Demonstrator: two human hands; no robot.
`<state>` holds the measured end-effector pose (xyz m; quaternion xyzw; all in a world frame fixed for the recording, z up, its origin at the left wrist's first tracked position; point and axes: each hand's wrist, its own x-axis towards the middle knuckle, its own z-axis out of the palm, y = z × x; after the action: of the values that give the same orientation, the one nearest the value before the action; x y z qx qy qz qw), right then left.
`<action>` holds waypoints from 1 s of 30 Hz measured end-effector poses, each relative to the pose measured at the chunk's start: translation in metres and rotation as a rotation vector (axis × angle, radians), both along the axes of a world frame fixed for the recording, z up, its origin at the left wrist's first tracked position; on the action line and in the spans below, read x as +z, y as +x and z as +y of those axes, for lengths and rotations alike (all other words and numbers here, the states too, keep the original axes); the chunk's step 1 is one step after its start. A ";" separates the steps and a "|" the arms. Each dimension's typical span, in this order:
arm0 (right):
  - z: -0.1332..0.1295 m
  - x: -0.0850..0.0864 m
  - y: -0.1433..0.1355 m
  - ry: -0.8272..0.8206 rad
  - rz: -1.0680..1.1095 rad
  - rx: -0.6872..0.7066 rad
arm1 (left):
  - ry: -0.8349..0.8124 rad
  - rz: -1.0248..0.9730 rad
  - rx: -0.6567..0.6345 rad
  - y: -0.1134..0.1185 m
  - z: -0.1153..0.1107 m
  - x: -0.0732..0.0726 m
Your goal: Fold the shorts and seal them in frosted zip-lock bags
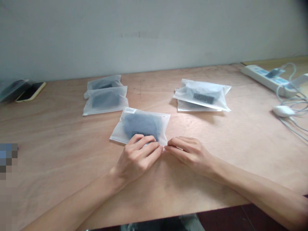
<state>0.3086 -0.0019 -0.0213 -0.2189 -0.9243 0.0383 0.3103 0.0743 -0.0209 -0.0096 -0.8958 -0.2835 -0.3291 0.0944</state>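
A frosted zip bag (144, 123) with a dark item inside and a white label at its upper left corner lies on the table in front of me. My left hand (141, 154) lies over its near edge, fingers bent and gripping that edge close to the right corner. At the same corner, the fingertips of my right hand (189, 150) are pinched together on the edge of the bag. Both sets of fingertips nearly meet there. The fingers hide most of the near edge, so whether the zip is closed there does not show.
Two similar bags (106, 100) lie at the back left, overlapping. More bags (202, 93) are stacked at the back right. A phone (31, 92) rests far left beside another bag (12, 89). On the right are a power strip (269, 80) and a white adapter (284, 111) with cables.
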 end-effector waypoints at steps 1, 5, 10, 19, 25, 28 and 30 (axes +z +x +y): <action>0.000 0.000 0.000 0.002 -0.010 -0.007 | 0.005 0.008 0.011 -0.001 0.000 0.001; 0.003 0.005 0.002 -0.035 -0.100 -0.023 | 0.033 0.045 0.041 -0.004 0.001 0.002; 0.015 0.008 0.013 -0.098 -0.293 -0.017 | -0.013 0.137 0.077 -0.013 0.003 0.003; 0.024 0.011 0.021 -0.131 -0.311 0.010 | -0.104 0.278 0.107 -0.039 0.011 0.013; 0.029 0.014 0.025 -0.187 -0.299 0.005 | -0.076 0.311 0.146 -0.066 0.015 0.014; 0.033 0.013 0.029 -0.171 -0.314 -0.019 | -0.050 0.353 0.193 -0.077 0.016 0.015; 0.036 0.013 0.032 -0.157 -0.327 -0.033 | -0.034 0.382 0.232 -0.083 0.017 0.016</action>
<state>0.3406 0.0346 -0.0086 -0.2608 -0.9529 0.0692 0.1384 -0.0091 -0.0036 0.0062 -0.9046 -0.3673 -0.1357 0.1686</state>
